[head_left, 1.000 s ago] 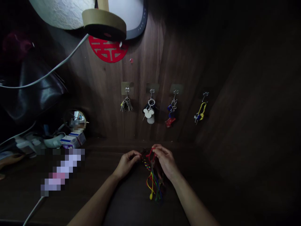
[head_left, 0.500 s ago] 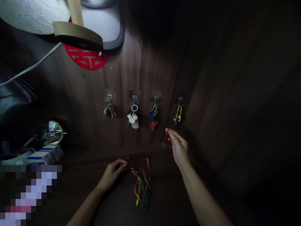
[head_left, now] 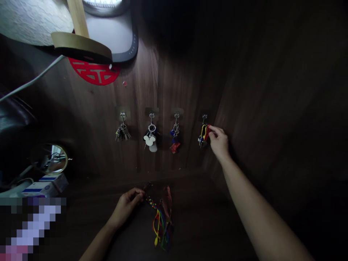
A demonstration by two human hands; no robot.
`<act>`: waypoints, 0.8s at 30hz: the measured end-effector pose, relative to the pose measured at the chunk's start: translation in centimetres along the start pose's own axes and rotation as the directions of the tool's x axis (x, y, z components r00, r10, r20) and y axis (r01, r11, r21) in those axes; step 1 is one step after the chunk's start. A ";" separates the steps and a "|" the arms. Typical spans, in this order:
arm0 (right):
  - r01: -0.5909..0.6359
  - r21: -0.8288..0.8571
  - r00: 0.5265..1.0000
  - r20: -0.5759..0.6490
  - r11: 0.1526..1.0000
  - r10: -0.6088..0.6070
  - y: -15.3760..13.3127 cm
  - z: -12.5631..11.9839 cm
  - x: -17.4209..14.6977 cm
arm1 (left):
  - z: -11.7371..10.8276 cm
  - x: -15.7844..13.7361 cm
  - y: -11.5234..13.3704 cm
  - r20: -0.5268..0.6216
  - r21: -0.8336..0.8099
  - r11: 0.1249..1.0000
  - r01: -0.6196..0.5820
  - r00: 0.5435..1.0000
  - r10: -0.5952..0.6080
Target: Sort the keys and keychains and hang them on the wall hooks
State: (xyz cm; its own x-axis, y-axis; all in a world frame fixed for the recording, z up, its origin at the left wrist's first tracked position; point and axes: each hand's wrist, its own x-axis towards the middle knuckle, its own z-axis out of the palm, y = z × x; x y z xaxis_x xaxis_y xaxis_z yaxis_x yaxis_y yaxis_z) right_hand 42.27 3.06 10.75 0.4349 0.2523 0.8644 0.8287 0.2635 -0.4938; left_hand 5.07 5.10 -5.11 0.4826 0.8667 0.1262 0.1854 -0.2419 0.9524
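Observation:
My right hand (head_left: 219,143) is closed on a red cord loop (head_left: 208,132), held up at the rightmost hook (head_left: 204,117). Beside the red loop hangs a yellow cord (head_left: 203,131) with keys under it. Whether the red loop is on the hook cannot be made out. Low in the view, my left hand (head_left: 129,203) pinches the upper end of a braided multicoloured cord (head_left: 151,202), whose yellow, red, green and blue strands trail over the dark surface. A reddish-brown ribbon (head_left: 169,203) lies next to these strands.
Left along the wooden wall, three more hooks carry a key bunch (head_left: 123,132), keys with a white mouse-head tag (head_left: 149,140) and keys with a red charm (head_left: 174,147). A lamp base (head_left: 81,47), round mirror (head_left: 58,159) and boxes (head_left: 40,188) stand at the left.
My right hand has moved up and to the right, bringing the red cord loop beside the yellow cord. My left hand keeps its pinch on the braided cord. The view has shifted slightly.

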 end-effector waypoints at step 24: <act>0.013 -0.312 0.978 0.201 0.950 0.053 2.8 1.5 -2.0 | -0.2 0.3 -0.2 -0.013 -0.082 0.997 -0.002 1.000 0.001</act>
State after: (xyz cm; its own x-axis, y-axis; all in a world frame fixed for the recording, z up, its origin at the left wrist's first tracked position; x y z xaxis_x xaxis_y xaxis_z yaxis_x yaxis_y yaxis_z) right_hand 43.22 4.75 7.47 0.3986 0.4475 0.8005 0.9027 -0.0374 -0.4286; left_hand 5.03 5.45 -5.18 0.4721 0.8718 0.1309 0.1133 -0.2073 0.9717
